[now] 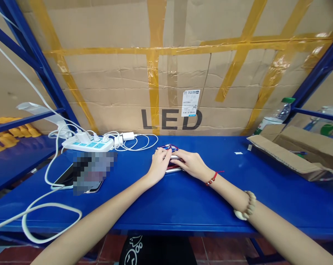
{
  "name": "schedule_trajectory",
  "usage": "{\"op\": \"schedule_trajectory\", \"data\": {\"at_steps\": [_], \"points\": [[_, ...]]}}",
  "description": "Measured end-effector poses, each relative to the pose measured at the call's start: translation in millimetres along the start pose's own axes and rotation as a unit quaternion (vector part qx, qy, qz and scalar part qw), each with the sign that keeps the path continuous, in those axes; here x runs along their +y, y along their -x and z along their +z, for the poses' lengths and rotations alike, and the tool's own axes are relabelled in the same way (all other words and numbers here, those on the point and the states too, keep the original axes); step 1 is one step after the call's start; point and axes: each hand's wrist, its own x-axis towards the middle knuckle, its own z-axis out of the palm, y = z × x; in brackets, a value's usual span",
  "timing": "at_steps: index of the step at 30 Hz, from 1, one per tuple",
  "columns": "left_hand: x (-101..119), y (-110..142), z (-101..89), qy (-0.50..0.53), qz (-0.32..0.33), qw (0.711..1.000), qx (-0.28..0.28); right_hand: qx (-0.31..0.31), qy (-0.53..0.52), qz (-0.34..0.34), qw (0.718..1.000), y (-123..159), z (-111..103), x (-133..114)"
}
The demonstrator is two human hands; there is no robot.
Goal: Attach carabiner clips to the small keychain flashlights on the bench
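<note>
A small pile of shiny red, silver and blue metal pieces, which look like carabiners [174, 170], lies on the blue tabletop [210, 206] in the middle of the head view. From the left, my left hand [158, 165] curves round the pile, its fingers pressed against it. My right hand [192, 164] closes on it from the right, with fingertips over the silver and red pieces. Both hands meet at the far side, where blue and red loops stick out. My fingers hide much of the pile.
At the left stand a white power strip [107, 146] with plugs and cables, and phones [65, 176], partly blurred out. An open cardboard box [282, 156] and a plastic bottle [277, 114] are at the right. A large taped carton [114, 84] marked LED walls the back.
</note>
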Motion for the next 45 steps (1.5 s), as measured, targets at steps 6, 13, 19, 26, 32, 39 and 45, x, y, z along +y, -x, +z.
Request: {"op": "schedule_trajectory", "data": {"at_steps": [6, 13, 19, 26, 32, 39, 45], "points": [[4, 2, 0.7, 0.039, -0.006, 0.999, 0.006, 0.000, -0.010, -0.010, 1.000, 1, 0, 0], [8, 5, 0.2, 0.056, -0.014, 0.998, 0.010, 0.013, -0.023, -0.031, 0.999, 1, 1, 2], [5, 5, 2.7, 0.064, -0.001, 0.997, 0.030, 0.015, -0.037, -0.039, 0.998, 0, -1, 0], [6, 5, 1.4, 0.064, -0.014, 0.998, 0.014, 0.014, -0.047, -0.041, 0.998, 1, -1, -1], [6, 4, 1.7, 0.065, -0.012, 0.998, 0.022, 0.012, -0.055, -0.044, 0.997, -1, 0, -2], [2, 3, -2.6, 0.078, -0.008, 0.995, 0.054, 0.063, -0.059, -0.005, 0.996, -2, -1, 1], [-5, 0, -2.7, 0.094, 0.004, 0.992, 0.083, 0.038, -0.032, 0.004, 0.999, -1, -1, 2]]}}
